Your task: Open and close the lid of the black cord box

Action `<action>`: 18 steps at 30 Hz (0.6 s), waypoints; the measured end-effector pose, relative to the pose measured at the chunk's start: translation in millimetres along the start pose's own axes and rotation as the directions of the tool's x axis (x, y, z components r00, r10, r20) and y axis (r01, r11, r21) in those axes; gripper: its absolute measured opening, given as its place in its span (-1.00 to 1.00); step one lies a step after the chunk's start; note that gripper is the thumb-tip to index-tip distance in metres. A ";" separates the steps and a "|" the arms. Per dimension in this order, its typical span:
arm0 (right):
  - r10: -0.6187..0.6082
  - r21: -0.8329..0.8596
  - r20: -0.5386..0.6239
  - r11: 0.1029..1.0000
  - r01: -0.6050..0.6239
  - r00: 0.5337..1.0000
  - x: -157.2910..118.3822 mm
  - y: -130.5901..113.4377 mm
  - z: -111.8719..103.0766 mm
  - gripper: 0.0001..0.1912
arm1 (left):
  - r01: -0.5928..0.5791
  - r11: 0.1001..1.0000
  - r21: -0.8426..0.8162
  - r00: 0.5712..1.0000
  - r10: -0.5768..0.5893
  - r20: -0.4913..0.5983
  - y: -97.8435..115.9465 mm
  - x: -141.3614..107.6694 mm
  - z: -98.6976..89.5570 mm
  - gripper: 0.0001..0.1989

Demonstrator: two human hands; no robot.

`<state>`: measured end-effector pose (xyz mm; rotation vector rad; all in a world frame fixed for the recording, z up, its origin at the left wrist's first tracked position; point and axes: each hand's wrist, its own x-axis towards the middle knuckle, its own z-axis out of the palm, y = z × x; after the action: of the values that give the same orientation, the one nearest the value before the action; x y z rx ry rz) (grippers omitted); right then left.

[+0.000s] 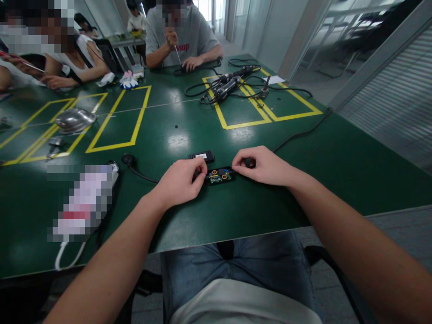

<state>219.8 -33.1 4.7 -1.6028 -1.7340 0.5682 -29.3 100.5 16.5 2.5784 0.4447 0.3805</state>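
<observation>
A small black open housing (209, 183) lies on the green table between my hands. Inside it, a circuit board (218, 178) shows copper-coloured coils and thin wires. My left hand (182, 182) is closed in a pinch at the housing's left end, where a black cable (143, 177) with a plug (128, 160) runs in under the fingers. At the opposite end, the fingertips of my right hand (261, 165) pinch the other black cable (300, 134), which trails away to the right. Just behind the housing rests its ribbed black cover (209, 156) with a white label.
Yellow tape (248, 124) marks rectangles on the green table (270, 211). Black corded tools (229, 87) lie at the back right. A strapped pouch, partly blurred (115, 173), lies left, below a metal part (74, 120). Across the table, a person (202, 38) holds a screwdriver.
</observation>
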 end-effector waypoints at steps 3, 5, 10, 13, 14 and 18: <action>-0.024 -0.037 0.003 0.999 0.025 1.000 0.4 1.3 0.1 -0.84 | -0.010 0.999 0.039 1.000 0.010 0.012 -1.9 0.0 1.9 -0.92; -0.042 -0.063 0.005 0.997 0.042 0.999 0.7 2.0 -0.5 -0.85 | -0.032 0.998 0.056 0.999 0.032 -0.001 -3.7 -0.2 3.1 -0.92; -0.060 -0.071 0.026 0.996 0.062 0.998 1.3 2.7 -1.7 -0.86 | -0.085 0.993 0.076 0.996 0.088 -0.025 -6.0 -0.4 3.4 -0.93; -0.052 -0.046 0.033 0.997 0.054 0.998 1.3 2.9 -1.4 -0.87 | -0.102 0.992 0.076 0.994 0.105 -0.028 -6.2 -0.3 2.9 -0.91; -0.051 -0.040 0.032 0.998 0.053 0.998 1.3 3.0 -1.2 -0.87 | -0.108 0.991 0.078 0.993 0.111 -0.029 -6.4 -0.3 2.9 -0.91; -0.059 -0.025 0.026 0.998 0.060 0.998 1.2 3.5 -1.0 -0.86 | -0.132 0.986 0.102 0.990 0.137 -0.040 -8.3 0.0 3.5 -0.91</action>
<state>222.9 -31.6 3.1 -1.5623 -1.8080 0.5409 -30.1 105.9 9.3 2.7093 0.3132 0.4781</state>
